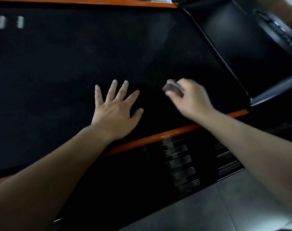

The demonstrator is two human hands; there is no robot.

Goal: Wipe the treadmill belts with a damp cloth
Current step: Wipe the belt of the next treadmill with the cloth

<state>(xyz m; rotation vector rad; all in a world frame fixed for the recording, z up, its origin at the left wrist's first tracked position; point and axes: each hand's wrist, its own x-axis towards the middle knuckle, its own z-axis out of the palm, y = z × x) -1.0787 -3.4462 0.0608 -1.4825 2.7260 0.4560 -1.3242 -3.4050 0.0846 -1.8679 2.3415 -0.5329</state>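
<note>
Belt (58,64) runs wide and dark between orange edges (150,137); left hand (115,110) lies flat, fingers spread, right hand (190,99) grips a cloth (172,87) at centre frame.

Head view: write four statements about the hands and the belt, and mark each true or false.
1. The left hand rests flat, fingers spread, on the treadmill belt. True.
2. The right hand is empty. False: it grips a small cloth.
3. The two hands touch each other. False: they are apart, with bare belt between them.
4. An orange strip runs along the belt's near edge. True.
</note>
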